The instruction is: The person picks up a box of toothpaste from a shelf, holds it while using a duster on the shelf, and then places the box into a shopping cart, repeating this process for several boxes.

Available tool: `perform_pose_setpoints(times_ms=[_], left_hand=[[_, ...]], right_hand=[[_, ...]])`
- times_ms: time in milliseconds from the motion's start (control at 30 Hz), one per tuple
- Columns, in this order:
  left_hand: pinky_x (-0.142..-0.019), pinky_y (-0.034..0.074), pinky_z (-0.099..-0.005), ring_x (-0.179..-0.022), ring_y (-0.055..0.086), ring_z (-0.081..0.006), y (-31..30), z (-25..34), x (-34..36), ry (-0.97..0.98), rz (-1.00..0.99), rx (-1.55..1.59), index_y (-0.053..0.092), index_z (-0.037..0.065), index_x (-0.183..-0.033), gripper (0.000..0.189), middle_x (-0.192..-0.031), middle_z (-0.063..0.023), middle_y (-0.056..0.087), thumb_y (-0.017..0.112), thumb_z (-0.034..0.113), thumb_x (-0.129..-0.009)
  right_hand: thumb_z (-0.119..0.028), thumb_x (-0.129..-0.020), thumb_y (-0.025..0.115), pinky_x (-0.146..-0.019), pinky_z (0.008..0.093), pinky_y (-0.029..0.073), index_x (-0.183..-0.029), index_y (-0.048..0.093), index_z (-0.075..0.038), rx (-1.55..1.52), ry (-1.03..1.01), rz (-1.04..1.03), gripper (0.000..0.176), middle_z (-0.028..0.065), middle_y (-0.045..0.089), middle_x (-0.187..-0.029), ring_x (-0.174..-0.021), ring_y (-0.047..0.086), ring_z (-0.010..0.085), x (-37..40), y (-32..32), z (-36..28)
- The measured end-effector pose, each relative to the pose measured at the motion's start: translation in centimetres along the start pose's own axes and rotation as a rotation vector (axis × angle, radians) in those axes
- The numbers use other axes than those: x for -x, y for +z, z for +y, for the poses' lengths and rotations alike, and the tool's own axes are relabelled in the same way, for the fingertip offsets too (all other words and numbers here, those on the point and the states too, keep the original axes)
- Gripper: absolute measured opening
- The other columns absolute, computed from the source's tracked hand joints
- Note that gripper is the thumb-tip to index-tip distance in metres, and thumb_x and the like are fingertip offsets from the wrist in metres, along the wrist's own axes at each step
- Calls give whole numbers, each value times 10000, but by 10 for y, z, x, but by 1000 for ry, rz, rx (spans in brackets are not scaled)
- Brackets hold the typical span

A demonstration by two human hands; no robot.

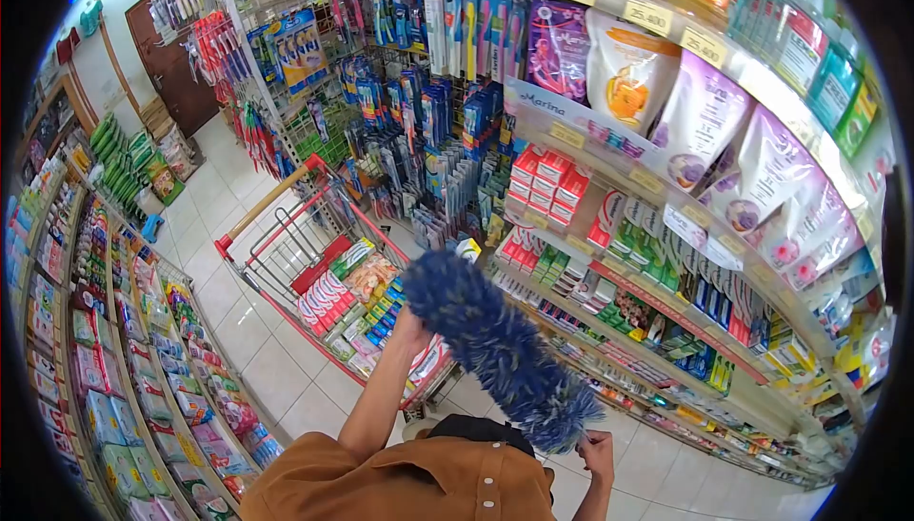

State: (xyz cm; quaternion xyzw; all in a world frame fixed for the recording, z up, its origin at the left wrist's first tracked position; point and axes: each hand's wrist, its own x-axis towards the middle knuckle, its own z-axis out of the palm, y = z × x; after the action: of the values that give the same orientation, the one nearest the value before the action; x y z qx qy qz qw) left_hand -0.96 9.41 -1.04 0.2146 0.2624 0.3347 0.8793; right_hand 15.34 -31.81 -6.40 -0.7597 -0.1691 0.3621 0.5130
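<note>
A fluffy blue-grey duster slants across the front of my body. My left hand is at its upper end, against the fibres, with the fingers partly hidden behind them. At the lower end, my right hand is closed on the thin end of the duster, its fingers bent together. Just beyond my left hand stands a shopping cart with red rails, loaded with packs of toothpaste boxes and other small packages.
Shelves to the right hold toothpaste boxes and pouches. Toothbrush packs hang ahead. Another packed shelf lines the left. Tiled floor runs between them towards a brown door.
</note>
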Motion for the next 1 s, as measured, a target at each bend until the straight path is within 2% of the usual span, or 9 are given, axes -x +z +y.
perform_pose_setpoints(times_ms=[100, 233, 333, 433, 467, 600, 700, 867, 1000], left_hand=[[-720, 505, -265, -840, 615, -139, 7, -20, 15, -57, -20, -94, 579, 35, -1070, 255, -976, -47, 640, 543, 224, -902], [-622, 476, -228, -787, 606, -104, 33, -44, 34, -126, -50, -77, 523, 45, -1232, 380, -923, -32, 636, 548, 226, -899], [-543, 432, -219, -687, 575, -89, 36, -54, 37, -126, -69, -113, 542, 68, -1212, 350, -887, -21, 632, 526, 247, -912], [-582, 447, -239, -672, 581, -124, 33, -57, 33, -94, -162, -120, 557, 40, -1103, 302, -879, -55, 629, 501, 273, -918], [-520, 392, -261, -584, 521, -113, 41, -58, 35, -79, -72, -93, 558, 69, -1087, 287, -812, -49, 608, 494, 294, -920], [-742, 488, -325, -804, 611, -163, 44, -65, 39, 39, -24, -115, 545, 84, -1096, 248, -951, -46, 630, 467, 253, -932], [-691, 505, -284, -829, 611, -132, 51, -61, 52, 6, -46, -121, 583, 60, -997, 208, -959, -46, 636, 483, 234, -940], [-622, 482, -250, -828, 597, -92, 50, -56, 71, -5, -219, -294, 422, 57, -1337, 439, -1026, -27, 613, 511, 184, -926], [-625, 467, -253, -796, 584, -102, 54, -60, 77, -3, -177, -238, 417, 79, -1331, 414, -1029, -42, 602, 464, 186, -933]], right_hand=[[-103, -816, 575, -408, 226, 276, -558, 548, 0, -34, 85, 63, 279, -15, 484, -497, -444, 388, 39, 4, -14, 13], [-124, -821, 580, -425, 224, 286, -589, 565, 12, -27, -58, 286, 269, -13, 490, -506, -458, 397, 38, -3, -20, 24], [-155, -826, 586, -411, 222, 279, -578, 558, 6, -41, -140, 350, 297, -14, 480, -493, -444, 390, 36, -6, -27, 29], [-160, -822, 588, -383, 225, 265, -583, 580, 0, -76, -14, 227, 288, -13, 472, -475, -414, 379, 39, 11, -47, 48], [-139, -809, 568, -360, 226, 248, -568, 586, -8, -89, -7, 196, 274, -10, 470, -462, -390, 369, 41, 18, -51, 47], [-116, -779, 543, -360, 223, 242, -541, 572, -10, -76, 64, 43, 263, -9, 468, -457, -388, 365, 42, 33, -64, 60], [-135, -788, 560, -367, 228, 244, -529, 556, -14, -15, 75, 46, 287, -15, 460, -456, -392, 360, 44, 34, -61, 49], [-156, -812, 573, -400, 227, 260, -518, 515, -23, -50, -63, 181, 328, -29, 450, -469, -430, 366, 36, 8, -49, 40], [-101, -814, 565, -430, 218, 274, -545, 521, -16, -132, -178, 279, 285, -28, 462, -498, -469, 386, 36, -9, -23, 28]])
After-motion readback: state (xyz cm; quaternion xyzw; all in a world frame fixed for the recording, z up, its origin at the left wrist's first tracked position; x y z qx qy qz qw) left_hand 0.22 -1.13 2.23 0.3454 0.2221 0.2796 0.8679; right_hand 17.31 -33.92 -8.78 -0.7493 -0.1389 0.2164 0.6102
